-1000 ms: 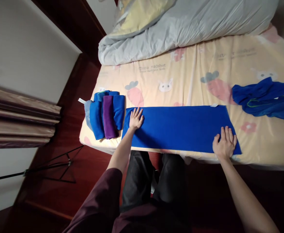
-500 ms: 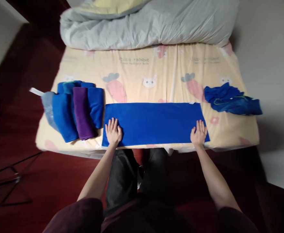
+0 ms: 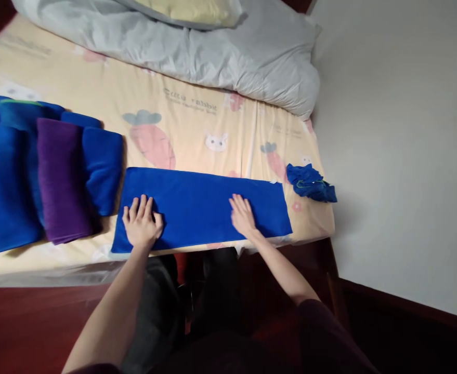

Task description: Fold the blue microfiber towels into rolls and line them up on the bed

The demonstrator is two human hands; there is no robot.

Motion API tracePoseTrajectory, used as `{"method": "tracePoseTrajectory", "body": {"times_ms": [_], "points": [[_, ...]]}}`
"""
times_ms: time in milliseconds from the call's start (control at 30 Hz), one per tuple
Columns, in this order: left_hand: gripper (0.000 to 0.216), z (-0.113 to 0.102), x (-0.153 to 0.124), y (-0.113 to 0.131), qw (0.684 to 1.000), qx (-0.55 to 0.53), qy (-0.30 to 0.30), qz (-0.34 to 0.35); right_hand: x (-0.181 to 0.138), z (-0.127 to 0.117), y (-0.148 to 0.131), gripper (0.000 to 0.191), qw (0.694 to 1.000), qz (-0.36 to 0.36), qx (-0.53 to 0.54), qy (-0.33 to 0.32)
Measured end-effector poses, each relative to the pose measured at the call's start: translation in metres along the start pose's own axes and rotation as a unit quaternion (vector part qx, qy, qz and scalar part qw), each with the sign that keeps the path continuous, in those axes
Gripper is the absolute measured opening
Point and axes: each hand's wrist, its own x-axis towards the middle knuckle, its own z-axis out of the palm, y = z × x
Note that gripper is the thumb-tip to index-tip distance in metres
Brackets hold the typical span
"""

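Note:
A long blue towel (image 3: pixel 197 205), folded into a strip, lies flat along the near edge of the bed (image 3: pixel 197 130). My left hand (image 3: pixel 141 227) rests flat on its left end, fingers spread. Palm down and fingers stretched out, my right hand (image 3: pixel 243 214) presses on the towel to the right of its middle. Neither hand grips anything.
Folded blue and purple towels (image 3: pixel 56 176) are stacked at the left of the bed. A crumpled blue cloth (image 3: pixel 310 183) lies at the bed's right corner. A grey duvet (image 3: pixel 197 47) covers the far side. A white wall (image 3: pixel 400 145) stands right.
My right hand slid left along the towel from its right end toward the middle. My left hand stays on the left end. The view swung right.

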Motion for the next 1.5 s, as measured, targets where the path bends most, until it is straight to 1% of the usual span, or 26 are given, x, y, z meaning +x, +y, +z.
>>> {"method": "tracePoseTrajectory", "body": {"times_ms": [67, 100, 133, 167, 200, 233, 300, 400, 467, 533, 600, 667, 733, 867, 967, 1067, 1133, 1167, 1267, 1367, 1433, 1500], "points": [[0.066, 0.000, 0.000, 0.000, 1.000, -0.008, 0.005, 0.002, 0.027, 0.019, -0.044, 0.058, 0.998, -0.061, 0.032, -0.002], [0.066, 0.000, 0.001, 0.000, 1.000, -0.006, 0.009, 0.006, 0.037, 0.026, -0.060, 0.057, 0.996, -0.080, 0.035, -0.008], [0.066, -0.001, 0.001, 0.000, 1.000, 0.000, 0.012, 0.010, 0.044, 0.032, -0.070, 0.056, 0.996, -0.087, 0.034, -0.008], [0.065, -0.001, 0.002, 0.000, 1.000, 0.009, 0.016, 0.014, 0.047, 0.034, -0.073, 0.056, 0.995, -0.094, 0.032, -0.012], [0.064, -0.001, 0.002, 0.000, 1.000, 0.018, 0.018, 0.017, 0.048, 0.034, -0.069, 0.057, 0.995, -0.096, 0.029, -0.014], [0.063, -0.001, 0.002, 0.000, 0.999, 0.026, 0.020, 0.019, 0.047, 0.032, -0.059, 0.058, 0.995, -0.093, 0.027, -0.014], [0.063, -0.001, 0.002, 0.000, 0.999, 0.036, 0.025, 0.022, 0.040, 0.024, -0.023, 0.060, 0.998, -0.063, 0.024, -0.010], [0.064, 0.001, 0.002, -0.003, 0.999, 0.034, 0.032, 0.025, 0.030, 0.009, 0.046, 0.061, 0.999, 0.040, 0.011, 0.016], [0.064, 0.002, 0.002, -0.004, 0.998, 0.031, 0.042, 0.030, 0.026, 0.002, 0.086, 0.061, 0.995, 0.089, -0.005, 0.037], [0.063, 0.003, 0.002, -0.005, 0.997, 0.030, 0.056, 0.035, 0.024, -0.002, 0.118, 0.063, 0.990, 0.131, -0.020, 0.057], [0.063, 0.004, 0.001, -0.005, 0.997, 0.029, 0.063, 0.040, 0.023, -0.004, 0.142, 0.064, 0.981, 0.178, -0.032, 0.070], [0.064, 0.005, 0.001, -0.006, 0.997, 0.020, 0.062, 0.040, 0.021, -0.006, 0.161, 0.066, 0.970, 0.225, -0.044, 0.075], [0.066, 0.006, 0.001, -0.006, 0.998, 0.011, 0.056, 0.039, 0.020, -0.007, 0.178, 0.068, 0.961, 0.258, -0.057, 0.080], [0.064, 0.006, 0.001, -0.007, 0.998, 0.013, 0.058, 0.036, 0.023, -0.009, 0.205, 0.071, 0.949, 0.293, -0.077, 0.090], [0.064, 0.004, 0.002, -0.005, 0.999, 0.006, 0.039, 0.025, 0.032, -0.014, 0.214, 0.072, 0.945, 0.307, -0.081, 0.080], [0.066, 0.002, 0.002, -0.003, 1.000, -0.001, 0.025, 0.011, 0.035, -0.021, 0.212, 0.073, 0.945, 0.314, -0.067, 0.057], [0.066, 0.002, 0.002, -0.003, 1.000, -0.001, 0.022, 0.008, 0.023, -0.023, 0.206, 0.074, 0.950, 0.302, -0.060, 0.053], [0.067, 0.002, 0.002, -0.003, 1.000, 0.000, 0.020, 0.007, 0.012, -0.022, 0.203, 0.075, 0.955, 0.285, -0.061, 0.056], [0.067, 0.003, 0.002, -0.004, 1.000, 0.006, 0.016, 0.002, -0.040, -0.013, 0.198, 0.074, 0.970, 0.224, -0.071, 0.065], [0.067, 0.003, 0.002, -0.005, 1.000, 0.017, 0.007, -0.004, -0.091, -0.001, 0.200, 0.072, 0.972, 0.211, -0.074, 0.071], [0.066, 0.003, 0.001, -0.005, 1.000, 0.026, 0.000, -0.004, -0.108, 0.004, 0.202, 0.072, 0.970, 0.217, -0.075, 0.081], [0.066, 0.002, 0.001, -0.003, 0.999, 0.038, -0.005, -0.002, -0.112, 0.005, 0.203, 0.072, 0.969, 0.222, -0.070, 0.082]]}}
